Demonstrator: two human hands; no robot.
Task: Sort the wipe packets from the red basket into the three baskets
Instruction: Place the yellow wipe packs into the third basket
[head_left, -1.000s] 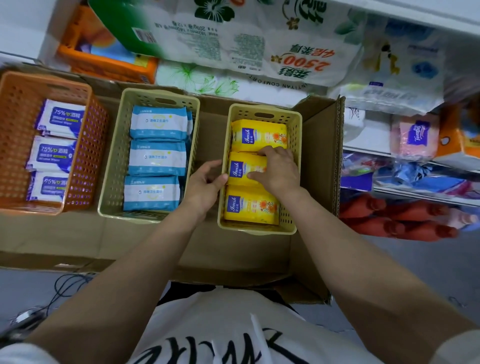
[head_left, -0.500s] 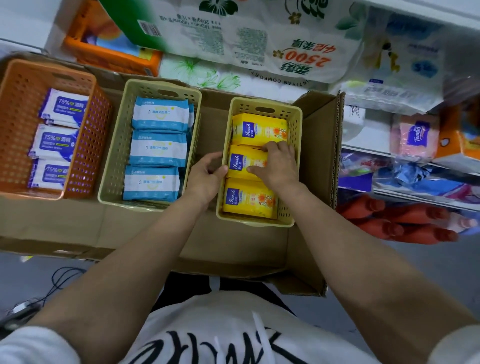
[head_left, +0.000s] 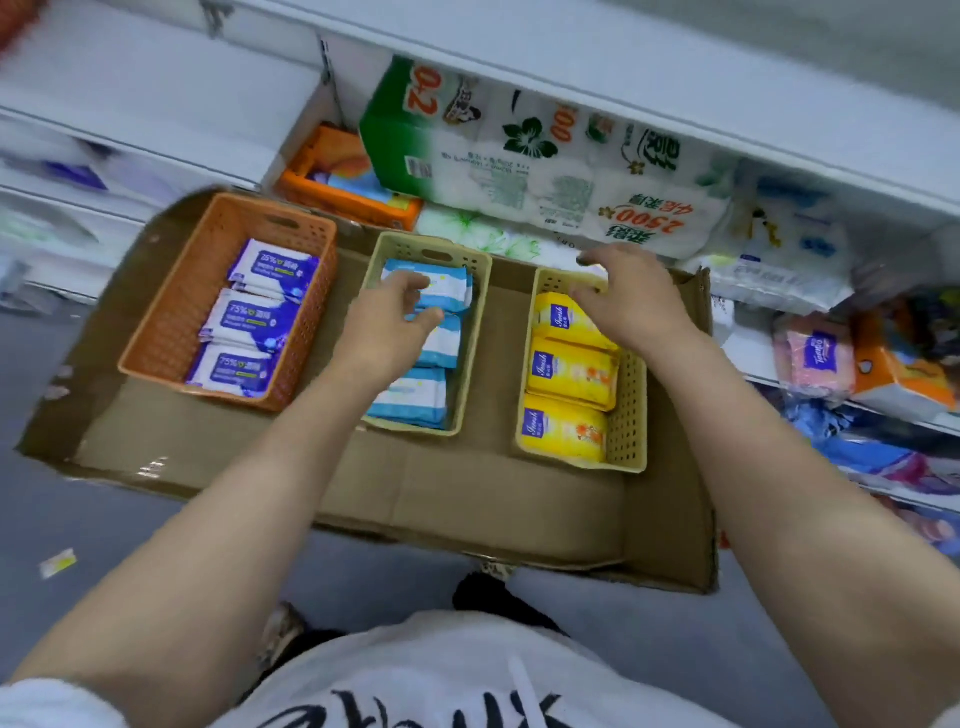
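Three baskets sit in a row on the flattened cardboard (head_left: 467, 499), each holding three wipe packets lined up from far edge to near edge. The orange basket (head_left: 171, 322) at the cardboard's left end holds white packets with purple-blue labels (head_left: 252, 325). The middle cream basket (head_left: 470, 332) holds blue-and-white packets (head_left: 415, 397). The right cream basket (head_left: 631, 415), near the cardboard's right edge, holds glossy yellow packets (head_left: 571, 371) with a small blue logo patch and orange flower print.

My left hand (head_left: 387, 325) hovers over the far half of the middle basket, fingers loosely bent and gripping nothing. My right hand (head_left: 626, 296) is above the far end of the right basket, fingers spread and empty, over the top yellow packet.
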